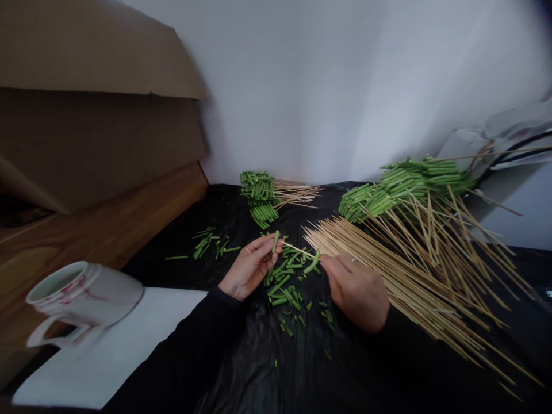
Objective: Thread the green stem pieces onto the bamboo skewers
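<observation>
My left hand (254,263) pinches a short piece of green bean (276,241) between thumb and fingers. In my right hand (357,290), fingers are closed on a bamboo skewer (297,248) whose far end reaches the bean piece; whether it has pierced it I cannot tell. Another curved bean piece (312,262) sits at the skewer just in front of the right fingers. Loose cut bean pieces (284,294) lie below and between both hands on black plastic sheeting (241,368). Right of my right hand spreads a large pile of bare skewers (397,276).
Skewered beans are stacked at the back middle (259,192) and back right (405,187). More bean bits (202,244) lie to the left. A white mug (95,293) stands on a white sheet (129,339). A cardboard box (103,138) and a wall (302,86) bound the space.
</observation>
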{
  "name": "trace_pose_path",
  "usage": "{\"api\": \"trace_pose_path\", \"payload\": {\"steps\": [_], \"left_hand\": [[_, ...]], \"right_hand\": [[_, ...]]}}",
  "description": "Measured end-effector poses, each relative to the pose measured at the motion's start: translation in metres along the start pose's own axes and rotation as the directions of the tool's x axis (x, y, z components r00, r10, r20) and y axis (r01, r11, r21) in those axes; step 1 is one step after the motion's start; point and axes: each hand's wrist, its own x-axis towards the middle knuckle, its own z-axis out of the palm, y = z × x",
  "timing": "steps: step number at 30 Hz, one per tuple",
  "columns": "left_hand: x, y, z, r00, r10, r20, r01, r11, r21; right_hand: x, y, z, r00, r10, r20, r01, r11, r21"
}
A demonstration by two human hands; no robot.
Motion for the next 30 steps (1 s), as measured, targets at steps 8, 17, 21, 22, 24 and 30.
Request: {"api": "trace_pose_path", "payload": {"steps": [8,17,21,22,24,30], "left_hand": [[0.0011,-0.0021,-0.0021,1.000,0.009,0.008,-0.009,1.000,0.012],[0.0004,-0.0027,-0.0006,1.000,0.003,0.003,-0.003,1.000,0.021],[0.0013,-0.0032,-0.0021,1.000,0.014,0.001,-0.014,0.999,0.032],[0.0012,-0.0033,-0.0021,1.000,0.020,-0.003,-0.020,0.999,0.039],[0.0007,-0.0034,-0.0015,0.999,0.036,-0.006,-0.036,0.998,0.061],[-0.0017,-0.0045,0.0024,0.998,0.056,0.007,-0.057,0.995,0.082]], "right_hand": [[0.0006,-0.0002,0.0009,1.000,-0.003,0.003,0.003,1.000,-0.014],[-0.0002,-0.0011,0.0013,1.000,0.001,0.001,-0.001,1.000,-0.011],[0.0000,-0.0014,0.0017,1.000,-0.001,0.006,0.001,1.000,-0.019],[-0.0001,-0.0016,0.0017,1.000,-0.003,0.009,0.003,1.000,-0.017],[-0.0007,-0.0024,0.0015,1.000,-0.003,0.010,0.003,1.000,-0.005],[-0.0020,-0.0051,0.0019,1.000,-0.003,-0.002,0.003,1.000,0.015]]}}
